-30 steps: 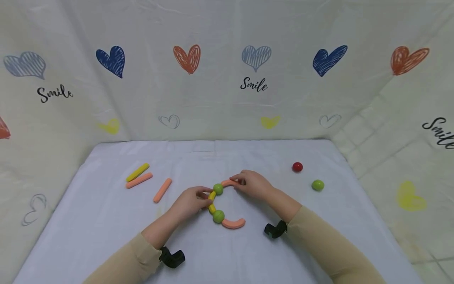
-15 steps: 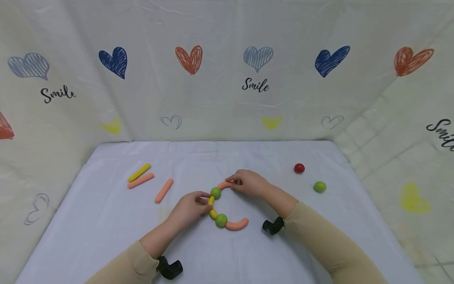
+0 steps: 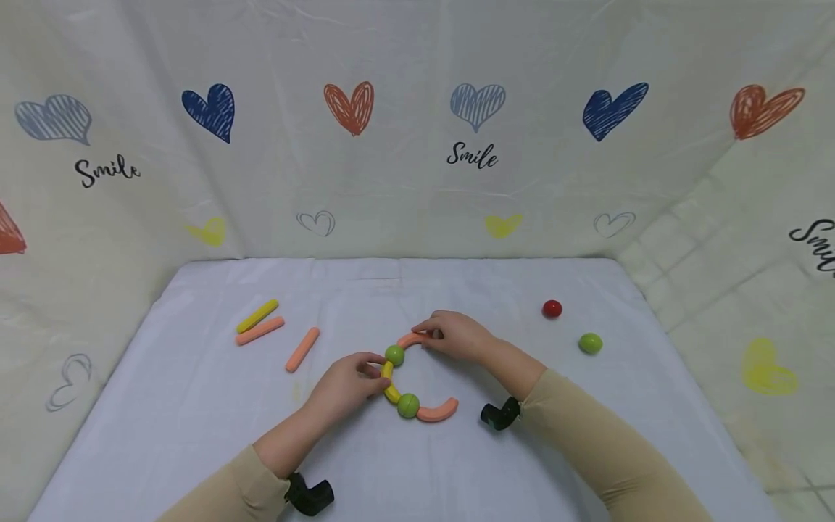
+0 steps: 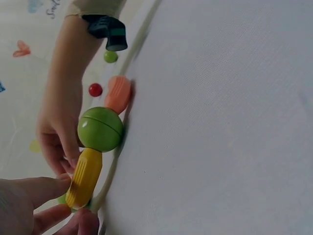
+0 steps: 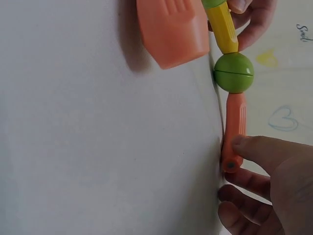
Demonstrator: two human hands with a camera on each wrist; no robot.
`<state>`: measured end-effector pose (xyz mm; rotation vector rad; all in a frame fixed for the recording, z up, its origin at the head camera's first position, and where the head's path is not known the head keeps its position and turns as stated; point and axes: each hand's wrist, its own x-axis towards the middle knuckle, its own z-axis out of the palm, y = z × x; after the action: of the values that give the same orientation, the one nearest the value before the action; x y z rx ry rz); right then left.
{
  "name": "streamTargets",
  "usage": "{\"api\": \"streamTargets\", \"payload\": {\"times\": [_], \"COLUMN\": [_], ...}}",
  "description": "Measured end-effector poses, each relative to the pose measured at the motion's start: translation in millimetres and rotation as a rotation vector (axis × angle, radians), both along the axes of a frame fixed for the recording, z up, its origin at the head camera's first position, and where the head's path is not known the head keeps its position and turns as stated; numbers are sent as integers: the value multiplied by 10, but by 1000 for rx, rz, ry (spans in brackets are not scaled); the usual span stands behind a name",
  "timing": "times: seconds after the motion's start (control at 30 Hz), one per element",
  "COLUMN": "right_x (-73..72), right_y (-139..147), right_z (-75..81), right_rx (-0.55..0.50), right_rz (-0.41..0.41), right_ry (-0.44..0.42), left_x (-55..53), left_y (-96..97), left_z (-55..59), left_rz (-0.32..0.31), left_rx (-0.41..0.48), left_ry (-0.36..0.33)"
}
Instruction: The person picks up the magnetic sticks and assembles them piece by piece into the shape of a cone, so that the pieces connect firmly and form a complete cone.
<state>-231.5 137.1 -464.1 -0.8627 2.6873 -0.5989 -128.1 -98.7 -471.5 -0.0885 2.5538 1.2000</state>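
Note:
On the white cloth lies a C-shaped chain of curved sticks and balls joined end to end. My left hand [image 3: 346,380] pinches its curved yellow stick [image 4: 85,178] between thumb and fingers. A green ball [image 3: 394,354] sits at the yellow stick's far end, and another green ball [image 3: 408,406] at its near end. From the far ball runs a curved coral stick [image 5: 236,115], whose free end my right hand [image 3: 459,338] pinches; a dark round spot shows on that end. A second curved coral stick [image 3: 438,411] extends right from the near ball, untouched by either hand.
At the left lie a straight yellow stick [image 3: 257,316] and two straight coral sticks, one [image 3: 259,330] beside it and one [image 3: 303,349] closer to the chain. A red ball [image 3: 552,309] and a loose green ball [image 3: 591,343] rest at the right. Behind hangs a heart-printed curtain [image 3: 411,196].
The chain has turned slightly, its far green ball shifting left and its near ball right. My right hand has moved a little left with the coral stick. Both hands keep their grips.

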Motion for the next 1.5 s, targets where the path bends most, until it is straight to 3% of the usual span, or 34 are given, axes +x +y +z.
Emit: {"api": "streamTargets", "payload": {"times": [0.33, 0.73, 0.97, 1.5], "right_x": [54, 116, 162, 346], "right_y": [169, 502, 836, 1719], "right_z": [13, 84, 121, 172], "right_rx": [-33, -22, -14, -20], "right_rz": [-73, -148, -212, -354], "right_ry": [7, 35, 43, 131], "left_x": [-149, -424, -536, -650], "left_y": [-41, 106, 230, 380], "left_z": [9, 30, 30, -26], "left_rz": [32, -23, -68, -80], "left_rx": [4, -3, -7, -24], "left_ry": [38, 109, 128, 121]}}
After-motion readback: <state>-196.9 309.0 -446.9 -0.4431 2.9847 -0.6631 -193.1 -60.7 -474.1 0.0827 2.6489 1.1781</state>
